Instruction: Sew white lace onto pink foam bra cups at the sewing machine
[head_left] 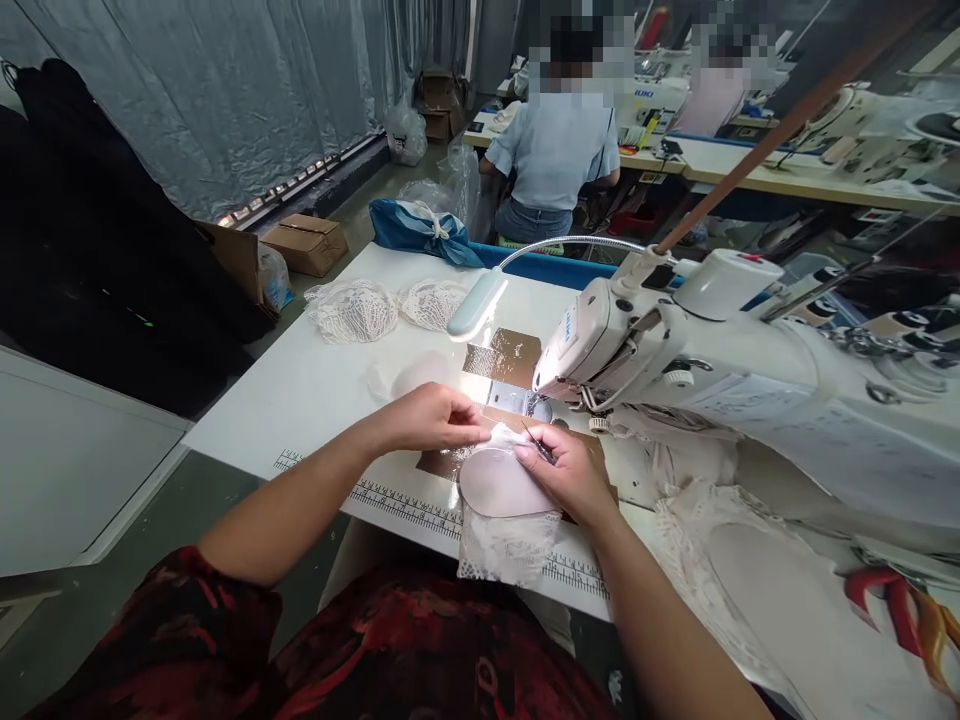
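Note:
A pale padded bra cup [502, 485] with white lace hanging from its lower edge lies at the front of the sewing table, in front of the needle area. My right hand [566, 470] is closed on the cup's upper right edge. A thin dark pointed tool [541, 447], perhaps thread snips, also sits between its fingers. Fingers pinched, my left hand [442, 417] meets the white fabric at the cup's top edge. The sewing machine head [574, 345] stands just beyond my right hand, its needle area over the metal plate [510, 398].
Lace cups [356, 310] and a pale cup [420, 372] lie on the white table [300, 400]. A lamp [478, 303] hangs over it. More lace pieces [750, 570] and red-handled scissors [889, 600] are at right. A co-worker [559, 140] sits ahead.

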